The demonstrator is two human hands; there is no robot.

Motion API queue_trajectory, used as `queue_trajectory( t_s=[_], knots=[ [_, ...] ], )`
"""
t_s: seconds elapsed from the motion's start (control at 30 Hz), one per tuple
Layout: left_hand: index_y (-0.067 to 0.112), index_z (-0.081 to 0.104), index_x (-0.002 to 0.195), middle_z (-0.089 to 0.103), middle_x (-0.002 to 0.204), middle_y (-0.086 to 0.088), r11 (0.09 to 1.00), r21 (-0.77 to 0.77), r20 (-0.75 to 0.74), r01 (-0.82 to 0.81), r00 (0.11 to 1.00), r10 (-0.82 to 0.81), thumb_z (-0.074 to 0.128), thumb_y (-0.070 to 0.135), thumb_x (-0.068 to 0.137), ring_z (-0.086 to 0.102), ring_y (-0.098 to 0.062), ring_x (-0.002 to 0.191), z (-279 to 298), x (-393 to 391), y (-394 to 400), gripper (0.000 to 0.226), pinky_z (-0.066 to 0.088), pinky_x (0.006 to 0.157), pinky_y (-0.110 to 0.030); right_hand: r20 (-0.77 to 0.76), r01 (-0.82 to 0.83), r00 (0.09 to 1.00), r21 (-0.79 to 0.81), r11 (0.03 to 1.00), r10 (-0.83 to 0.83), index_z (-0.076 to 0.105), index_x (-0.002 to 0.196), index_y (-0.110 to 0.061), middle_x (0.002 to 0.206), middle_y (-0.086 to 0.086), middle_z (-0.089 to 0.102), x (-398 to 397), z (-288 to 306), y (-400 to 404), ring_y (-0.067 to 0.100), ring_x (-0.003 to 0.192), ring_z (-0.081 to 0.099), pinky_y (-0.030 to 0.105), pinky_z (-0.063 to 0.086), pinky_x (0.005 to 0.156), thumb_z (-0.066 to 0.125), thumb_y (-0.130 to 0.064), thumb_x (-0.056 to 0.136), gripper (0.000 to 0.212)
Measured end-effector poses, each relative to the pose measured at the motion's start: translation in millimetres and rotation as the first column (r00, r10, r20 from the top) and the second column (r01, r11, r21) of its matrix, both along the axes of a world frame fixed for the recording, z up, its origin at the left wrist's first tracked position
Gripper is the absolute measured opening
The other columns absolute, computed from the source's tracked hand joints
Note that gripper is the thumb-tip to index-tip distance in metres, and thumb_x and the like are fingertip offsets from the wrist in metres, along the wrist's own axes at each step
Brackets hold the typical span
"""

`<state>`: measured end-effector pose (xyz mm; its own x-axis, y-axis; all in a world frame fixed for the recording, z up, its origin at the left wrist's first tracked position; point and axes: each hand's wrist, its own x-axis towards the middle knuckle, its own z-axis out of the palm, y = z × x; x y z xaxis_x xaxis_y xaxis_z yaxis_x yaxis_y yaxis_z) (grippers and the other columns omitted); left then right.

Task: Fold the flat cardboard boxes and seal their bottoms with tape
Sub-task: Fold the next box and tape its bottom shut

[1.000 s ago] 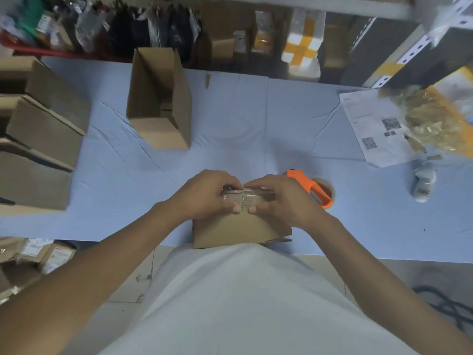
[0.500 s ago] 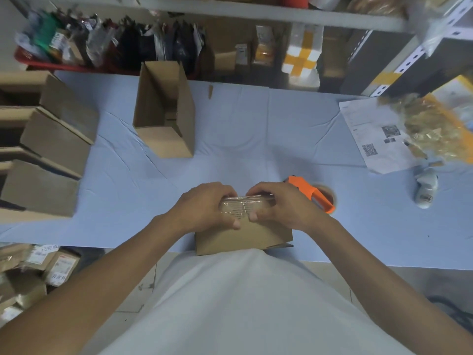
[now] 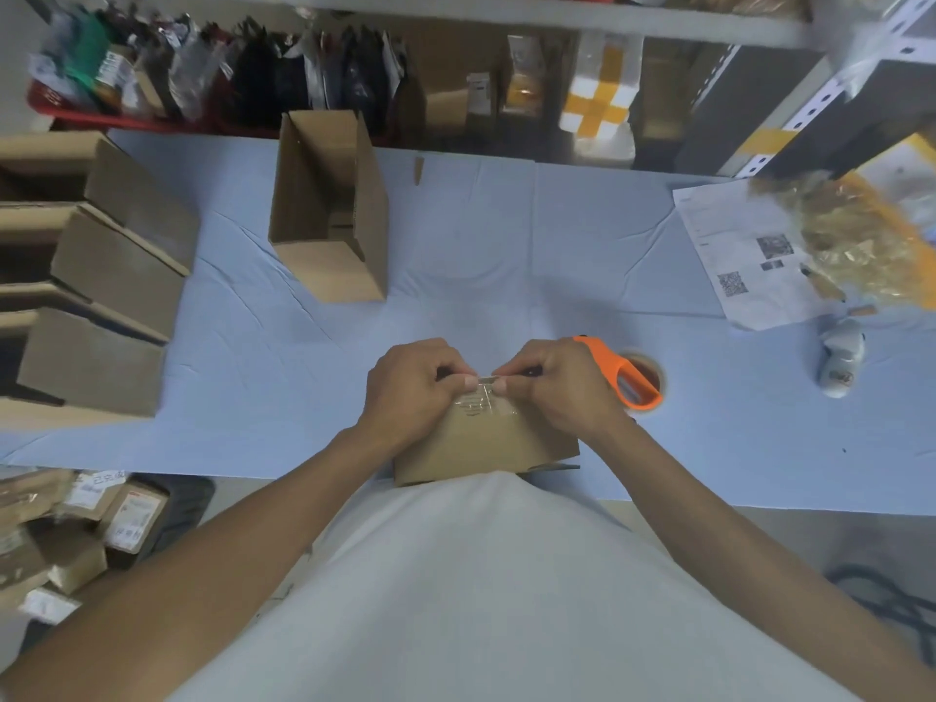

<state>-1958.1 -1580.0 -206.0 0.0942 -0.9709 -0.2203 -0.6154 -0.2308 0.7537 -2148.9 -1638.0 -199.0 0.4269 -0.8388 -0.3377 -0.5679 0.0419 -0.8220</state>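
The box (image 3: 483, 440) stands at the near edge of the desk (image 3: 506, 245), against the person's body. Both hands meet on its top far edge: the left hand (image 3: 413, 385) and right hand (image 3: 559, 382) have fingers curled, pressing the tape (image 3: 478, 402) strip down between them. The tape's long axis seems to run away from the body, so smoothing would go toward the person. The dispenser (image 3: 625, 374) lies just beside the right hand.

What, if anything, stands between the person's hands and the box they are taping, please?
Nothing visible does. Both the left hand and the right hand already rest on the small cardboard box, pinching the clear tape at its top edge.
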Motion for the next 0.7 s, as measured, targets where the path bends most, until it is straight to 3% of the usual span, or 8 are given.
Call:
queue_trajectory(
  t_s=[0.17,0.27,0.37,0.43,0.5,0.57,0.7],
  knots=[
    [0.034,0.072,0.078,0.062,0.081,0.016,0.999,-0.011,0.038,0.051,0.998,-0.051,0.062,0.042,0.079,0.058,-0.002,0.080,-2,3,3,0.013,0.048,0.071,-0.034,-0.184,-0.173,0.969,-0.039,0.984,0.163,0.074,0.091,-0.031,0.093,-0.017,0.068,-4,4,-3,0.001,0.091,0.060,0.016,0.043,0.072,0.083,-0.037,0.071,0.023],
    [0.035,0.074,0.078,0.062,0.080,0.014,0.999,-0.035,0.041,-0.039,0.998,0.040,0.069,0.036,0.081,0.058,-0.003,0.078,1,0,-5,0.006,0.047,0.070,-0.034,-0.185,-0.104,0.979,-0.090,0.990,0.087,0.074,0.097,-0.031,0.094,-0.016,0.069,0,5,-6,0.003,0.092,0.060,0.021,0.045,0.079,0.081,-0.036,0.072,0.027],
    [0.035,0.076,0.082,0.062,0.079,0.012,0.990,-0.131,0.037,-0.060,0.997,0.065,0.066,0.039,0.081,0.057,-0.005,0.078,8,-3,-17,0.010,0.048,0.069,-0.035,-0.183,-0.029,0.983,-0.197,0.980,-0.007,0.072,0.099,-0.036,0.093,-0.021,0.063,-3,7,-16,-0.003,0.091,0.052,0.009,0.035,0.078,0.083,-0.038,0.069,0.033],
    [0.033,0.077,0.086,0.061,0.079,0.012,0.970,-0.241,0.120,-0.010,0.992,0.040,0.066,0.037,0.083,0.056,-0.009,0.079,13,-8,-21,0.012,0.047,0.065,-0.035,-0.099,0.034,0.994,-0.188,0.982,-0.053,0.072,0.096,-0.034,0.092,-0.022,0.063,-7,8,-20,0.001,0.095,0.054,0.016,0.039,0.084,0.084,-0.032,0.068,0.030],
    [0.025,0.078,0.088,0.062,0.078,0.007,0.931,-0.364,0.203,0.036,0.978,0.041,0.071,0.028,0.085,0.058,-0.016,0.077,13,-13,-20,0.008,0.048,0.059,-0.037,-0.042,0.067,0.996,-0.193,0.979,-0.077,0.074,0.099,-0.029,0.094,-0.024,0.062,-10,7,-17,0.005,0.101,0.054,0.021,0.041,0.089,0.085,-0.026,0.068,0.033],
    [0.018,0.079,0.086,0.064,0.075,0.001,0.874,-0.479,0.266,0.081,0.962,0.056,0.074,0.021,0.085,0.059,-0.021,0.071,8,-12,-18,0.006,0.047,0.054,-0.038,0.006,0.110,0.994,-0.211,0.971,-0.111,0.074,0.102,-0.027,0.096,-0.027,0.061,-11,4,-12,0.003,0.106,0.054,0.017,0.040,0.092,0.086,-0.023,0.068,0.036],
    [0.016,0.077,0.080,0.063,0.071,0.001,0.711,-0.684,0.295,0.161,0.953,0.069,0.070,0.025,0.091,0.055,-0.023,0.063,-7,-7,-13,0.016,0.042,0.049,-0.032,0.048,0.180,0.983,-0.384,0.906,-0.175,0.077,0.098,-0.024,0.096,-0.029,0.063,-15,-10,-1,0.001,0.106,0.052,0.011,0.039,0.091,0.084,-0.029,0.070,0.030]
  ],
)
